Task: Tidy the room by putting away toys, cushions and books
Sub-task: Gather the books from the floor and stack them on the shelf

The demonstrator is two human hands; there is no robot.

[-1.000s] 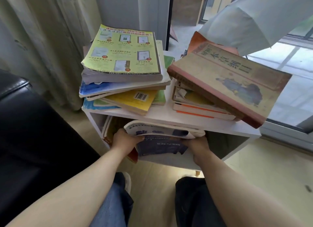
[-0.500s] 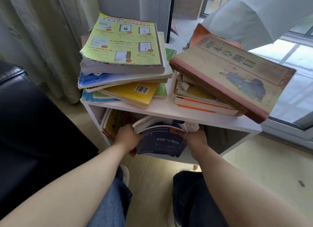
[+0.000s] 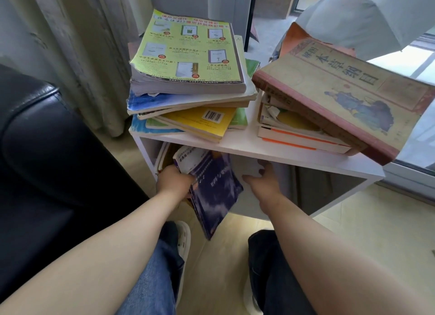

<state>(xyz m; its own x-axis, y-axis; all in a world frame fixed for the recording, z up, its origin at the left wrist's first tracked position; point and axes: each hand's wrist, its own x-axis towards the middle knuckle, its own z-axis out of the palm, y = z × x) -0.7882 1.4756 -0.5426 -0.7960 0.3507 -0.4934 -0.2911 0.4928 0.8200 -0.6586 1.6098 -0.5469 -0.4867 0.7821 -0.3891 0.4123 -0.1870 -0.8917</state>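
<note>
Purple book (image 3: pixel 215 187) shows a glossy paper cover, green book (image 3: pixel 188 53) has rough, thumbed paper edges, old book (image 3: pixel 341 91) looks matt and worn, shelf (image 3: pixel 237 147) is smooth white board, sofa (image 3: pixel 47 138) gleams black leather, curtain (image 3: pixel 77 44) is pale woven cloth, jeans (image 3: pixel 153 279) are blue denim, floor (image 3: pixel 376 232) shines glossy.

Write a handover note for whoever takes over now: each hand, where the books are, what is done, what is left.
Left hand: grips the purple book at its left edge.
Right hand: open, holds nothing, reaching into the lower compartment of the white shelf unit.
Books: purple book tilted, partly out of the compartment front, beside a few leaning books. On top, a left stack and a right stack, whose top tan book overhangs the edge.
Done: the other books in view are on or in the unit.
Left: seat the purple book inside; probably straighten both stacks.
</note>
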